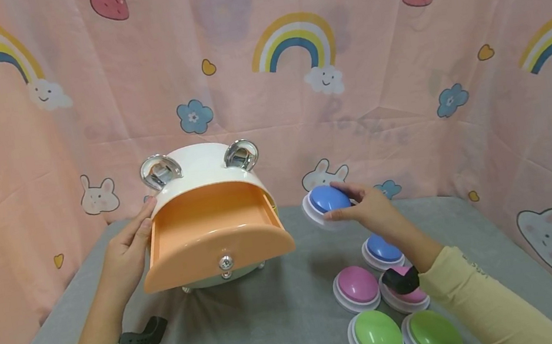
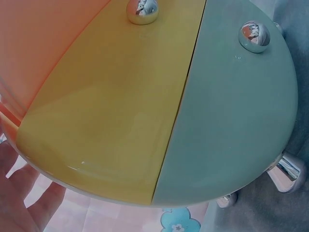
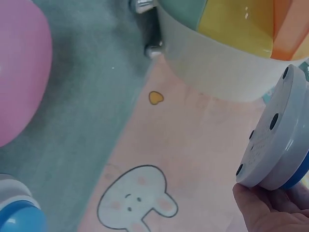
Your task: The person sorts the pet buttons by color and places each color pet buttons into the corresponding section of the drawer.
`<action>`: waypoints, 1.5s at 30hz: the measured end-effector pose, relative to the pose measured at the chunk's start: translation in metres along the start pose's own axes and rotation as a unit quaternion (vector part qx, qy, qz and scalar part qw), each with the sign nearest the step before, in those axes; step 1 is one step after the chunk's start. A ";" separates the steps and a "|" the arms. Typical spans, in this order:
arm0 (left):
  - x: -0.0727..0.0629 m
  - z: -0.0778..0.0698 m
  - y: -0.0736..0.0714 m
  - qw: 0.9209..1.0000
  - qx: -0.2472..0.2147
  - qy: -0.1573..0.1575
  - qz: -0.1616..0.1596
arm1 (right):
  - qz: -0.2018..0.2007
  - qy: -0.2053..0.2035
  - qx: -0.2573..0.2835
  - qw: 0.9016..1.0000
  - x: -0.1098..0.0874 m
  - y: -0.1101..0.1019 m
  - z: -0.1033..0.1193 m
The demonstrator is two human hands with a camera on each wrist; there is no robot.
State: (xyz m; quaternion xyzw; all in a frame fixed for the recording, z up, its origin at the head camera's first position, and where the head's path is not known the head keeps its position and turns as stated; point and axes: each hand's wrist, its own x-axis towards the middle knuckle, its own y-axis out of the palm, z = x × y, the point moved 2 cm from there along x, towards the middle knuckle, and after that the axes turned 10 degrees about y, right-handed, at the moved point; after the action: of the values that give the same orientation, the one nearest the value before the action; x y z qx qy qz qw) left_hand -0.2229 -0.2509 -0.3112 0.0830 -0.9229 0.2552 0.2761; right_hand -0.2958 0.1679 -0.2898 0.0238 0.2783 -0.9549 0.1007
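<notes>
A small white rounded cabinet with chrome ring ears stands on the left side of the table. Its orange top drawer is pulled out, its visible inside bare; the yellow and green drawers below are closed. My left hand rests against the cabinet's left side, fingers extended along it. My right hand pinches a blue push button by its rim, up off the table to the right of the drawer. The button's white underside, with small holes and dark dots, faces the right wrist camera.
Under my right forearm stand another blue button, a pink button, a second pink one partly hidden by the wrist strap, and two green buttons. A pink patterned curtain hangs behind the grey table.
</notes>
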 end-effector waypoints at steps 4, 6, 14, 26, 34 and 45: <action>-0.001 0.001 0.000 1.000 -0.002 -0.002 0.001 | -0.006 -0.002 0.006 1.000 -0.002 -0.001 0.008; -0.001 0.002 0.000 1.000 -0.002 -0.003 0.001 | -0.010 0.001 0.005 1.000 -0.003 -0.001 0.014; -0.002 0.004 -0.002 1.000 0.000 -0.008 -0.002 | -0.021 -0.018 -0.012 1.000 -0.005 -0.002 0.037; -0.001 0.001 0.000 1.000 -0.001 -0.005 0.007 | -0.018 -0.039 -0.018 0.999 -0.007 0.012 0.067; 0.000 0.002 0.000 1.000 0.005 -0.003 0.007 | -0.003 -0.052 0.003 0.999 -0.007 0.023 0.083; -0.001 0.001 0.001 1.000 0.006 -0.003 0.007 | 0.020 -0.073 0.034 0.997 -0.007 0.035 0.108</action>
State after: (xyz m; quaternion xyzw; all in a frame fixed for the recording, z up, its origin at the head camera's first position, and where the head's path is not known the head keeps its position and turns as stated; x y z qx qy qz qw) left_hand -0.2228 -0.2508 -0.3122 0.0788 -0.9228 0.2621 0.2710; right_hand -0.2806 0.0823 -0.2165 -0.0375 0.2368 -0.9609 0.1388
